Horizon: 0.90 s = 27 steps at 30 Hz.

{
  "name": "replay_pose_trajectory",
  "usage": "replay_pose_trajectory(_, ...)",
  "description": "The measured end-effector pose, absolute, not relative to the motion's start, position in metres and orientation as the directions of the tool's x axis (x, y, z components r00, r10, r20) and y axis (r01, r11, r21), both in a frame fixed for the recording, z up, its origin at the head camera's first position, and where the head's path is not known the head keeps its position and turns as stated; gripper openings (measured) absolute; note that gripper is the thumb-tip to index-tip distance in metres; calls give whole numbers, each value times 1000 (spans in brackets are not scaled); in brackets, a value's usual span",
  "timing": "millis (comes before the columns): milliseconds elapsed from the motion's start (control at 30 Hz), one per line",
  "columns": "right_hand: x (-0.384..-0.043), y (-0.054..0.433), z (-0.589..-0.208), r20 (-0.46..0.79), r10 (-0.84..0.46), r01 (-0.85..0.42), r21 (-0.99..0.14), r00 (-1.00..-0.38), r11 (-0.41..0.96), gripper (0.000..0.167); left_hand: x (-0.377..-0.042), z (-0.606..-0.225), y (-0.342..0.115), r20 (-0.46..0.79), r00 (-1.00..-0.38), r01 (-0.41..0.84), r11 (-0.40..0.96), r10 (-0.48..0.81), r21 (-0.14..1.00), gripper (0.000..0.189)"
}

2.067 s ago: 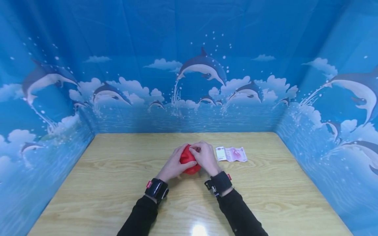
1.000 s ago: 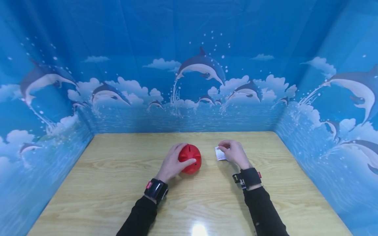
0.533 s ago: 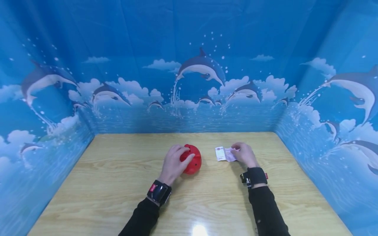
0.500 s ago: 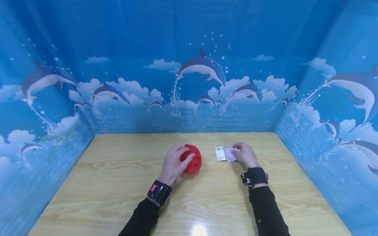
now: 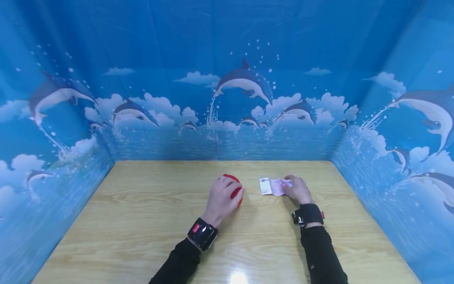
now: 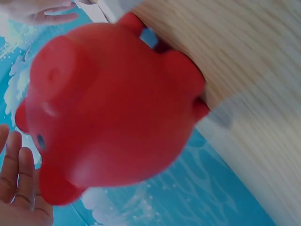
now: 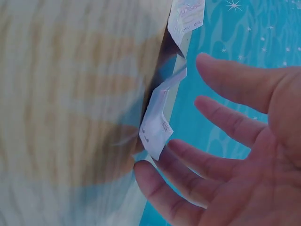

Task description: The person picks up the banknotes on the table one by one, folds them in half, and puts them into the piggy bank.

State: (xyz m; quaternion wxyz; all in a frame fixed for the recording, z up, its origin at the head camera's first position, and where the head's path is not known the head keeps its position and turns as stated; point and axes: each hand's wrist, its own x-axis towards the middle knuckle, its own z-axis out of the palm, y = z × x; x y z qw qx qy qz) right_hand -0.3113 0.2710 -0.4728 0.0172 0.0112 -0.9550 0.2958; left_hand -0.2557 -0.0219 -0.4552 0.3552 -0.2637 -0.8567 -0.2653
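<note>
In the head view a red piggy bank (image 5: 237,192) stands on the table, mostly covered by my left hand (image 5: 223,197). The left wrist view shows the snout, an eye, ears and feet of the piggy bank (image 6: 113,103); the left fingers (image 6: 23,183) are extended beside one ear. A creased pink-and-white banknote (image 5: 275,186) lies to the right of it. My right hand (image 5: 297,190) is at the note's right end. From the right wrist, the fingers (image 7: 202,160) look spread and loosely bent around the end of the banknote (image 7: 157,122); whether a fingertip touches it I cannot tell.
A light wood-grain table (image 5: 142,221) carries both things. A blue curtain (image 5: 227,134) printed with dolphins and clouds closes in the back and both sides. A bright light reflection shows near the table's front.
My right hand has left the piggy bank and moved right, along the banknote to its far end. The left hand has shifted rightward over the piggy bank, which stays in place.
</note>
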Motion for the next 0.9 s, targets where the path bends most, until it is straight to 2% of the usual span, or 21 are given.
replay_pose_trajectory(133,-310,272,-474,44,-30,-50,-557,-999,829,48,-252,-455,-13,737,-605,651,719,300,242,11)
replay_pose_trajectory(300,-310,272,-475,57,-47,-71,-558,-997,827,47,-248,-456,-2,711,-631,632,737,312,238,11)
replay_pose_trajectory(433,-312,272,-477,31,-24,-37,-561,-999,827,51,-247,-456,6,716,-625,623,751,311,218,10)
replay_pose_trajectory(567,-312,272,-479,-6,-8,-3,-567,-1000,823,59,-244,-456,14,729,-590,647,743,348,169,11)
replay_pose_trajectory(733,-311,273,-479,-44,-26,4,-579,-999,816,76,-240,-456,25,728,-542,680,728,419,88,8)
replay_pose_trajectory(900,-310,274,-475,-83,-28,28,-599,-996,800,84,-236,-462,33,688,-554,692,718,469,67,10)
